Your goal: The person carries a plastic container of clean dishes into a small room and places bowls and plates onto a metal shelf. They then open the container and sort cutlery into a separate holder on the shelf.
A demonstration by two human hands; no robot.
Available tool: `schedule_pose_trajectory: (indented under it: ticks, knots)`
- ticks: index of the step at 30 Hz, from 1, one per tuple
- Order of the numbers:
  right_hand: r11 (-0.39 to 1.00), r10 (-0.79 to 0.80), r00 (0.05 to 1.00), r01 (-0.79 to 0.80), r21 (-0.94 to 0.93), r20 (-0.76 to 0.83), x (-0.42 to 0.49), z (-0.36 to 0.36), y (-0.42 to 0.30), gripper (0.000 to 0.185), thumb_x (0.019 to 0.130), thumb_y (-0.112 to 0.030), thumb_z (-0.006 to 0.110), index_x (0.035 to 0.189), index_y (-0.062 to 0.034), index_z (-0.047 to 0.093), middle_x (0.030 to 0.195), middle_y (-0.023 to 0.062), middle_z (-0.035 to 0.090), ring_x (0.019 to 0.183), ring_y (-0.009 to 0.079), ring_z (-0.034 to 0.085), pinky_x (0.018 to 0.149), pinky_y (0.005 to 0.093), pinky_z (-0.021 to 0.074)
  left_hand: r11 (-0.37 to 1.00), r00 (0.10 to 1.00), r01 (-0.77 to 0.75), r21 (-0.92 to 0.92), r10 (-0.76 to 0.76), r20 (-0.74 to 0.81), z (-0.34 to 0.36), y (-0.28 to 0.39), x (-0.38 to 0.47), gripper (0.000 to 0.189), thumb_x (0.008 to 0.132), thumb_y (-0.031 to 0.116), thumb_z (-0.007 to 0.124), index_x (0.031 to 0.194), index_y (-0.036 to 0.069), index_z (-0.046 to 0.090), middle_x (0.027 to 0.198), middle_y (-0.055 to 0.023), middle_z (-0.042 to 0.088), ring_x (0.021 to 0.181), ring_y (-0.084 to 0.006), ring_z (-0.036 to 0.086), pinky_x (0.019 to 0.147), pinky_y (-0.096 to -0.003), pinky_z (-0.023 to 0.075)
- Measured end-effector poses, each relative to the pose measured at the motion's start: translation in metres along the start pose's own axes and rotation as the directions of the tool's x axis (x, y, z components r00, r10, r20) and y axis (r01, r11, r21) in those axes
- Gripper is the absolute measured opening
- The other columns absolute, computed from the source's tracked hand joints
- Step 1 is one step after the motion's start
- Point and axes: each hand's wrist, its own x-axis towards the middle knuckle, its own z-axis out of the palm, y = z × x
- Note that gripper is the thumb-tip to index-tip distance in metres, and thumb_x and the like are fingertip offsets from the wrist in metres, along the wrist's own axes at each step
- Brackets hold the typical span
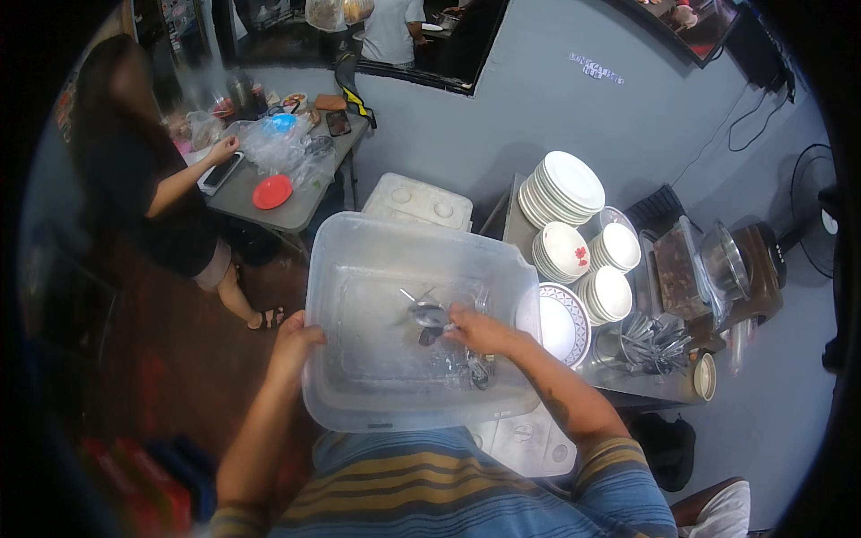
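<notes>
A large translucent plastic tub [363, 403] is in front of my body, tilted so its inside faces me. My left hand [296, 339] grips its left rim, thumb over the edge. Inside the tub, my right hand [474, 328] holds some metal spoons [429, 314], slightly blurred. More cutlery [479, 372] lies in the tub's lower right part, with what look like wet drops nearby. To the right, a metal holder of upright cutlery [649, 343] stands on a table beside a patterned plate [565, 326].
Stacked plates [562, 188] and white bowls [604, 294] crowd the right table. White lidded boxes [417, 202] stand behind and below the tub. On the left, a person [134, 148] stands at a grey table [296, 208] holding plastic bags and a red plate [272, 192]. A fan [814, 208] is far right.
</notes>
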Motion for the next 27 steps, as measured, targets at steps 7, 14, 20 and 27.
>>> schedule_pose_trajectory:
  ticks: [7,14,20,27]
  knots:
    - [0.966,0.259,0.934,-0.248,-0.076,0.244,-0.014,-0.036,-0.005,0.02,0.086,-0.019,0.058,0.089,0.0009,0.058,0.083,0.0169,0.061,0.075,0.032,0.059,0.069,0.04,0.0457,1.0,0.999,0.029,-0.009,-0.029,-0.015,0.0,0.0,0.002,0.023,0.061,-0.002,0.05,0.084,0.001,0.054,0.078,-0.0066,0.059,0.068,-0.0144,0.055,0.066,-0.0251,0.0449]
    - [0.676,0.433,0.783,-0.609,0.414,0.446,-0.03,-0.032,0.008,0.017,0.085,-0.019,0.06,0.084,-0.0026,0.062,0.068,0.0025,0.059,0.056,0.0102,0.054,0.049,0.0233,0.043,1.0,1.0,0.01,-0.002,-0.01,-0.008,0.001,0.001,0.001,0.024,0.061,-0.002,0.05,0.084,0.0,0.054,0.078,-0.0068,0.059,0.07,-0.0148,0.056,0.067,-0.0258,0.0454]
    - [0.868,0.391,0.868,-0.458,0.191,0.306,-0.032,-0.023,0.018,0.029,0.081,-0.027,0.061,0.088,0.0006,0.062,0.076,0.011,0.063,0.068,0.0213,0.06,0.063,0.0338,0.0445,0.998,0.999,0.034,-0.045,-0.035,-0.02,0.002,0.001,0.003,0.027,0.06,-0.001,0.049,0.087,0.0,0.054,0.079,-0.0072,0.059,0.07,-0.0149,0.056,0.068,-0.0256,0.0456]
    - [0.861,0.493,0.687,-0.297,-0.413,0.534,-0.036,0.018,-0.002,0.038,0.07,-0.033,0.069,0.092,-0.0014,0.067,0.093,0.0178,0.066,0.086,0.0331,0.063,0.073,0.0407,0.0493,0.999,1.0,0.005,-0.032,-0.005,0.005,0.001,0.0,0.003,0.03,0.06,0.0,0.05,0.09,0.0,0.054,0.08,-0.0071,0.058,0.072,-0.0146,0.055,0.07,-0.0259,0.0449]
